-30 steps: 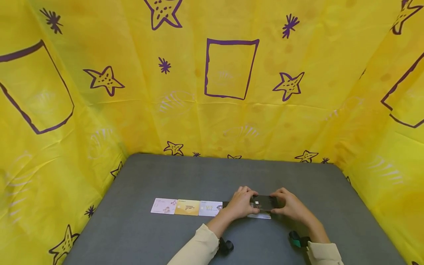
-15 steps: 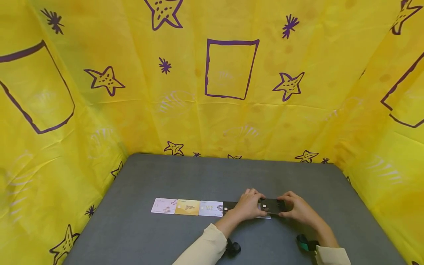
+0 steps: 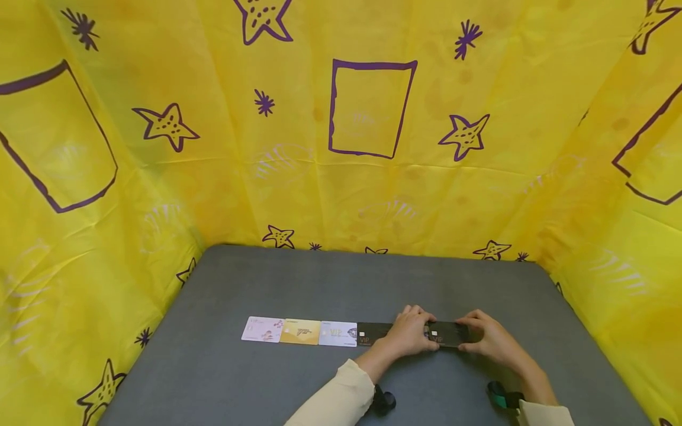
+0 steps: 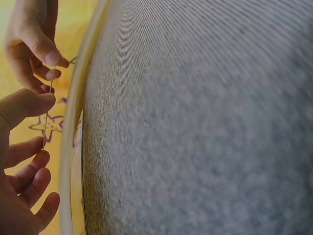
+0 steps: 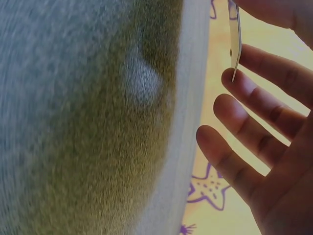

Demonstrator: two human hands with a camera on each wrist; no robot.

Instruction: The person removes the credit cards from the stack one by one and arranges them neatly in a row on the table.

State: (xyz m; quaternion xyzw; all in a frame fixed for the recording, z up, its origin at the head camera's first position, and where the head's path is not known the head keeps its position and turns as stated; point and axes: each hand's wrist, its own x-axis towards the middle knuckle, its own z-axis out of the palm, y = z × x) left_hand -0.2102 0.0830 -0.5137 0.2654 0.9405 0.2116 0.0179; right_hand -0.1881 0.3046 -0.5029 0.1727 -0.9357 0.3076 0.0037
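A black card (image 3: 447, 335) with gold VIP lettering and a chip lies between my two hands at the right end of a row of cards. My left hand (image 3: 409, 332) pinches its left end, and my right hand (image 3: 491, 338) pinches its right end. Seen edge-on in the left wrist view, the card (image 4: 47, 122) runs between thumb and fingers of both hands. In the right wrist view the card (image 5: 235, 44) sits against the fingertips. Another black VIP card (image 3: 373, 335) lies left of my left hand, which partly covers it and the row there.
Further left in the row lie a white VIP card (image 3: 338, 333), a yellow card (image 3: 302, 332) and a pink card (image 3: 262, 329). They rest on a grey table (image 3: 288, 284). Yellow printed cloth (image 3: 373, 195) surrounds its back and sides. Dark straps (image 3: 383, 400) hang by the wrists.
Both hands have moved right together with the pinched black card. More of the other black VIP card shows, and the white card edge seen below the pinched card is now hidden.
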